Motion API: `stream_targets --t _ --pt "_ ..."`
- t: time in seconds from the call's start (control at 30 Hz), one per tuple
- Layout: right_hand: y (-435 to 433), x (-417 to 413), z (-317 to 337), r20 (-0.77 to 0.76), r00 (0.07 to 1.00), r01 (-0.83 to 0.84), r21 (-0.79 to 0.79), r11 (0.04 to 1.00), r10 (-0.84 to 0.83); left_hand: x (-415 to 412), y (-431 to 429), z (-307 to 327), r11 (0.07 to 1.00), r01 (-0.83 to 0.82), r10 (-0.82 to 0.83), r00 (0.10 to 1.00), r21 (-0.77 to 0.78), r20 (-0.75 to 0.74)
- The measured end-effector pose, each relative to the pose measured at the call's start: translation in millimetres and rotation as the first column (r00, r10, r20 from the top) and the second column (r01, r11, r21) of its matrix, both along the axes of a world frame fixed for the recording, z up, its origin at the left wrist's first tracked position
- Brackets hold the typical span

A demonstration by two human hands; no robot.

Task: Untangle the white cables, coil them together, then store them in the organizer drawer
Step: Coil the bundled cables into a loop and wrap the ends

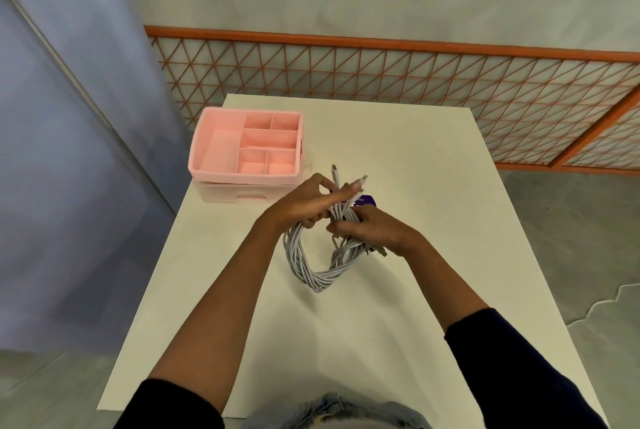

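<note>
Nearest me: denim at the bottom edge, then two dark sleeves (519,369) pushed up the forearms; both arms reach out over the white table (398,158); the white cables (311,269) are already a loose multi-strand coil, held just above the tabletop at centre, so untangling looks done and I judge I'm in the coiling step; my right hand (375,229) is curled around the far-right side of the loop, fingers pressed together on the bundle, likely to stop the turns springing apart; my left hand (304,205) sits at the top of the coil, thumb and forefinger raised and pinching near the loose ends, other fingers folded on the strands; several plug ends (346,183) stick up past the fingertips, probably kept free for a last wrap or tuck; something purple (367,201) shows behind the hands, can't tell what; the pink organizer (246,148) stands at the far-left corner, well apart from the coil, top compartments empty; the drawer (239,195) beneath it looks closed, so it needs opening before storing.
</note>
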State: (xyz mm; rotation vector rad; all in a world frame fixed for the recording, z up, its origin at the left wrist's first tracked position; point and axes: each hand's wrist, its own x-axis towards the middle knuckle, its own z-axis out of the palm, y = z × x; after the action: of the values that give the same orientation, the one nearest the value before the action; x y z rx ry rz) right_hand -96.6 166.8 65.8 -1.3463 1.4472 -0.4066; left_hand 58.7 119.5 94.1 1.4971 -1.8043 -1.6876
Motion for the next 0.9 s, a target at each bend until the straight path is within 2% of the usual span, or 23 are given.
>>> stream_targets --t 0.13,0.2,0.23,0.3,0.37,0.43,0.5,0.57,0.63,0.67,0.8,0.9 --pt "4 2 -11 0.075 0.983 0.166 0.019 0.986 -0.167 9 -9 4 0.974 0.065 0.0 0.959 0.219 -0.285" --pt "5 3 -14 0.121 0.969 0.215 0.023 0.976 -0.217 16 -11 3 0.944 0.065 0.051 0.939 0.323 -0.34" --pt "6 4 -14 0.135 0.961 0.244 0.014 0.97 -0.243 19 -12 -1 0.951 0.04 0.062 0.946 0.306 -0.317" --pt "6 4 -15 0.178 0.916 0.363 0.007 0.932 -0.359 26 -13 -14 0.982 -0.084 0.119 0.969 0.167 -0.216" --pt "3 3 -17 0.253 0.805 0.543 0.053 0.838 -0.537 34 -11 -29 0.969 -0.23 0.245 0.939 0.088 -0.241" --pt "-2 4 -16 0.302 0.685 0.668 0.104 0.737 -0.663 33 2 -42 0.945 -0.29 0.326 0.862 0.151 -0.388" --pt "-6 9 -16 0.34 0.613 0.719 0.135 0.682 -0.714 17 22 -53 0.916 -0.335 0.4 0.764 0.219 -0.507" --pt "-9 20 -14 0.378 0.588 0.723 0.151 0.674 -0.715 -3 35 -57 0.865 -0.389 0.499 0.593 0.318 -0.632" --pt "-7 29 -15 0.415 0.595 0.7 0.155 0.698 -0.689 -19 34 -54 0.79 -0.426 0.604 0.42 0.44 -0.677" --pt "-7 31 -16 0.418 0.606 0.687 0.155 0.71 -0.677 -24 32 -50 0.748 -0.444 0.655 0.371 0.494 -0.658" --pt "-5 31 -15 0.409 0.698 0.609 0.093 0.787 -0.588 -32 22 -38 0.577 -0.591 0.794 0.245 0.563 -0.556" --pt "-6 32 -14 0.385 0.74 0.571 0.077 0.817 -0.553 -32 22 -33 0.513 -0.657 0.82 0.187 0.552 -0.541"
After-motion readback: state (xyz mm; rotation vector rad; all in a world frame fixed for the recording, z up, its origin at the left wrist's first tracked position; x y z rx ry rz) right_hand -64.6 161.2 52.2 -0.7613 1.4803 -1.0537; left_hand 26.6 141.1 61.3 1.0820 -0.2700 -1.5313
